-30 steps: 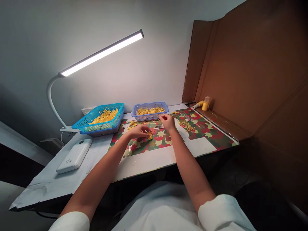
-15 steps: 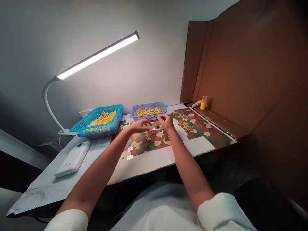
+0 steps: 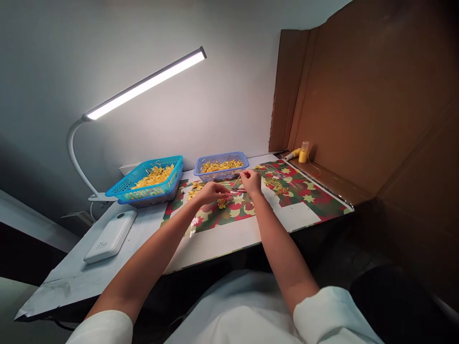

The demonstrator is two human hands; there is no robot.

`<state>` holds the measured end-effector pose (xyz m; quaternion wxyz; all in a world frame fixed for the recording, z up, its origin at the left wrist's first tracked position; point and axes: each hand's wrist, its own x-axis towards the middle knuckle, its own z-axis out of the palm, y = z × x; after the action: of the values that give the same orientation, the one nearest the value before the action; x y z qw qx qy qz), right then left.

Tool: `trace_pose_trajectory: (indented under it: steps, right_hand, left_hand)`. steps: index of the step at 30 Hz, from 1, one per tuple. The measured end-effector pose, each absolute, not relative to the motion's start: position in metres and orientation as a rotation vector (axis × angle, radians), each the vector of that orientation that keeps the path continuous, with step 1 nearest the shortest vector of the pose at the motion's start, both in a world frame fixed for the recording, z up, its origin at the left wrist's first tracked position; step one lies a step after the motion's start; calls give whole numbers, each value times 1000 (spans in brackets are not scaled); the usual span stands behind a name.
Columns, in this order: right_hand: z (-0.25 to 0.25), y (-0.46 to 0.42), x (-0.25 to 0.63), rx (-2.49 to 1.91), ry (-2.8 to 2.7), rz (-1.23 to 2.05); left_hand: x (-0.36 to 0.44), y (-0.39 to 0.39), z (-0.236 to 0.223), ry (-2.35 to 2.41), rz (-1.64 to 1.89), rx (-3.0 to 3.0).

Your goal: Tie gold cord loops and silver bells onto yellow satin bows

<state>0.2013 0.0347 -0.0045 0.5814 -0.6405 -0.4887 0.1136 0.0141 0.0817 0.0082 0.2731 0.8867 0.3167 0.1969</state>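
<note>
Above the patterned mat [image 3: 229,218], my right hand [image 3: 252,182] pinches a thin gold cord [image 3: 235,183] between thumb and fingertips. The cord slants down toward my left hand [image 3: 212,192], whose fingers are closed together at its lower end. A small gold bow [image 3: 222,203] lies just below my left fingertips; whether it is joined to the cord I cannot tell. Between the hands, a slim metal tool [image 3: 238,190] rests on the mat, its kind too small to make out. More gold bows [image 3: 194,190] lie beyond my left hand.
Behind the hands stands a purple basket [image 3: 200,174] of gold pieces. A blue basket [image 3: 124,195], also with gold pieces, sits left, near a white power bank [image 3: 110,237] and lamp [image 3: 143,86]. Gold cords [image 3: 276,186] and yellow thread spools [image 3: 303,155] are right, beside cardboard [image 3: 358,105].
My left hand has moved slightly down and its fingers have closed. My right hand has shifted a little right, and the gold cord now stretches between both hands.
</note>
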Motion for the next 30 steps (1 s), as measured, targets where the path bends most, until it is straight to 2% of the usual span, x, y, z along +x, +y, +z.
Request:
trace_pose_trajectory:
  steps: [12, 17, 25, 30]
  right_hand:
    - [-3, 27, 214, -1898, -869, 6]
    - [-4, 24, 222, -1981, -856, 24]
    - [2, 17, 191, -1674, -1686, 240]
    - [0, 13, 180, -1589, -1924, 361]
  left_hand:
    - [-1, 81, -8, 820, 538, 2451]
    - [-2, 78, -4, 795, 558, 2496]
    - [-2, 76, -7, 758, 603, 2518]
    - [-3, 76, -9, 782, 644, 2503]
